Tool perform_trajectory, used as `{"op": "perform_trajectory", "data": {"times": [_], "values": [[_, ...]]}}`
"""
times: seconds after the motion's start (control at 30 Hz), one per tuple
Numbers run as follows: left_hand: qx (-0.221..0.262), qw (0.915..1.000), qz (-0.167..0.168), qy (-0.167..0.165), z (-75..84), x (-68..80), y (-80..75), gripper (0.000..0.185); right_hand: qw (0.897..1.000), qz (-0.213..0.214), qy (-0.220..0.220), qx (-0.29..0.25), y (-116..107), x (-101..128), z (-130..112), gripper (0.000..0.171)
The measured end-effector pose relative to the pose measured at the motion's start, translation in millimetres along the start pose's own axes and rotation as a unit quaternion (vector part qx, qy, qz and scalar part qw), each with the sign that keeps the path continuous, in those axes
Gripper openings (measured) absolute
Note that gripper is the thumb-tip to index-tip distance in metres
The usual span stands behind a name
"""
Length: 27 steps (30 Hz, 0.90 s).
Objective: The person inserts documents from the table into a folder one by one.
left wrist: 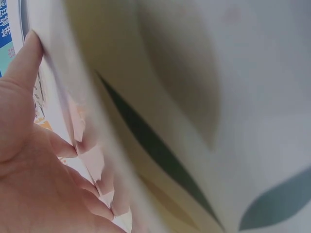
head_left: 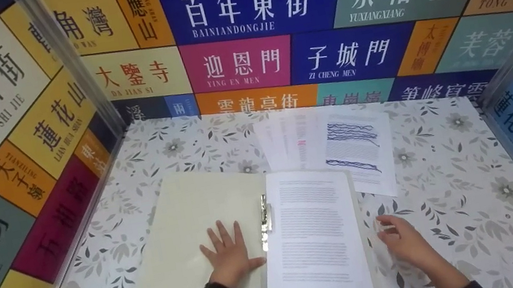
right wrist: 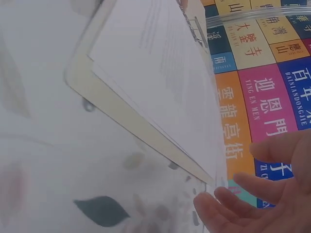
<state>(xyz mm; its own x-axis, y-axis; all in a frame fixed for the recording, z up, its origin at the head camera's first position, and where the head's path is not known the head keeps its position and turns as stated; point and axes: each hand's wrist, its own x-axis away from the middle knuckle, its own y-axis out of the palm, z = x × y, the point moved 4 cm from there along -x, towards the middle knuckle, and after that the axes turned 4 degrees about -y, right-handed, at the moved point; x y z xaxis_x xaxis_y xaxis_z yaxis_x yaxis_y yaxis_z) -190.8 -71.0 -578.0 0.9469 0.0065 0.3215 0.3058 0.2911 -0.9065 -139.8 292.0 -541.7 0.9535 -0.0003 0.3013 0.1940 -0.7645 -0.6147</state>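
A cream folder lies spread on the table, with a metal clip along its spine. Printed sheets rest on its right side. My left hand presses flat on the inside of the left cover, fingers spread and thumb toward the clip. In the left wrist view, that hand's fingertips touch the cover. To the right of the folder, my right hand is held off its edge with loosely bent fingers and nothing in them. The right wrist view shows the right hand beyond the folder's corner.
Behind the folder, several loose sheets lie fanned out, and the rightmost sheet carries dark blue scribbled lines. Leaf patterns cover the table. Panels with coloured Chinese signs stand at the back and both sides.
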Motion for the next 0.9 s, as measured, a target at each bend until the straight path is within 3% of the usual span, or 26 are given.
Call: {"op": "perform_trajectory", "data": {"times": [0.17,0.3,0.9], "values": [[0.000,1.0000,-0.001,-0.001,-0.7,0.0,-0.6,0.117,0.999,0.019,-0.041,-0.003,-24,-9,-14,0.054],[-0.002,1.0000,-0.001,0.000,-1.3,0.2,-0.9,0.117,0.998,0.028,-0.050,0.004,-41,-20,-25,0.058],[0.013,0.9999,-0.003,-0.005,-2.0,1.3,-1.6,0.117,0.994,0.044,-0.031,0.097,-83,-104,-51,0.070]]}}
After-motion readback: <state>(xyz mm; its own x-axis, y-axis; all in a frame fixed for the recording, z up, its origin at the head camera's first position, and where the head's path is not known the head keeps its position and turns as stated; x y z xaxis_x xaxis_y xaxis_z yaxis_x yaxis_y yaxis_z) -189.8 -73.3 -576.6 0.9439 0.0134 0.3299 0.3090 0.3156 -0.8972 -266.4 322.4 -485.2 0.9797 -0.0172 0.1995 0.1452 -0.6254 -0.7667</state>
